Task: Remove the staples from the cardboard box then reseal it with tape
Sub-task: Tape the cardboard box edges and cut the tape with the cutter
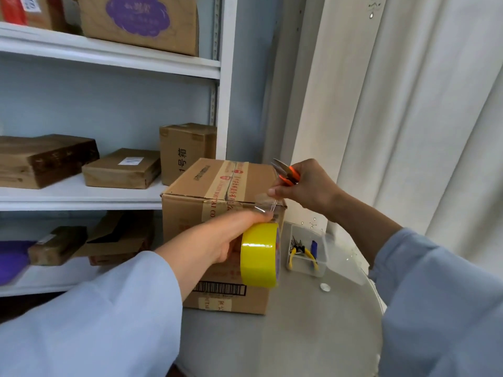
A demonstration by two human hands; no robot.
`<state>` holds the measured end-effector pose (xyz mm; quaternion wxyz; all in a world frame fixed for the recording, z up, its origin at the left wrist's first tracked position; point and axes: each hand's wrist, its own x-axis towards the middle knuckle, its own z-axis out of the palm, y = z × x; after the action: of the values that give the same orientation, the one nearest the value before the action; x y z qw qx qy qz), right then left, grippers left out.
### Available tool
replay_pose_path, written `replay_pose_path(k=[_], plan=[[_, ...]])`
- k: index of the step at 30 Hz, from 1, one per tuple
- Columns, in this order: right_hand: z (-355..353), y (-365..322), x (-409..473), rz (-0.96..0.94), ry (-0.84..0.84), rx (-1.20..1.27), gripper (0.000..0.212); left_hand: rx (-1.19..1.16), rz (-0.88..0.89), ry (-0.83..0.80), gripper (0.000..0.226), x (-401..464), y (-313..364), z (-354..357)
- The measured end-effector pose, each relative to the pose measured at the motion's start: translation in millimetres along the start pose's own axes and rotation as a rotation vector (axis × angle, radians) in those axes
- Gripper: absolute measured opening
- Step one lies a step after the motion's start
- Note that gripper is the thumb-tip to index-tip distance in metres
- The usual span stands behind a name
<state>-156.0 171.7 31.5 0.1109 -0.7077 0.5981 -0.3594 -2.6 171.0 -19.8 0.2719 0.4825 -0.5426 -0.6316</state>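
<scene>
You're in a storeroom or packing room, white metal shelving [114, 54] stacked with taped cardboard parcels [121, 167], clear tool bin [307, 250] on your table [313, 330].

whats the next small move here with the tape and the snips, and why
Probably snip the tape. The left hand holds the yellow tape roll, a clear strip runs from it to the cardboard box's top edge, and the right hand pinches that strip while holding the orange-handled snips.

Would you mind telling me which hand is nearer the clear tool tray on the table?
Left. The left hand, gripping the yellow tape roll, sits just beside the clear tool tray; the right hand, holding orange-handled snips, is higher, above the cardboard box.
</scene>
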Motion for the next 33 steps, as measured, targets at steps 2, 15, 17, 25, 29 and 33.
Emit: replay_pose_path(k=[2,15,17,25,29,33], plan=[[-1.1,3.5,1.0,0.035,0.006,0.05,0.019,-0.077,0.001,-0.072,0.02,-1.6,1.9,2.0],[-2.0,12.6,-10.7,0.067,-0.039,0.099,0.024,-0.129,-0.013,-0.039,0.015,-1.2,-6.9,5.9],[-6.8,13.0,-5.1,0.093,-0.037,0.099,0.028,-0.183,0.004,-0.034,0.016,-1.9,0.4,8.4],[-7.7,13.6,11.3,0.137,-0.109,0.032,0.024,-0.128,0.058,0.151,0.04,15.2,2.8,10.8],[-12.7,14.6,16.5,0.157,-0.162,0.006,0.018,-0.101,0.079,0.159,0.041,21.2,8.7,7.9],[-12.3,15.2,20.6,0.148,-0.198,-0.013,0.02,-0.094,0.073,0.166,0.033,24.6,8.9,5.2]])
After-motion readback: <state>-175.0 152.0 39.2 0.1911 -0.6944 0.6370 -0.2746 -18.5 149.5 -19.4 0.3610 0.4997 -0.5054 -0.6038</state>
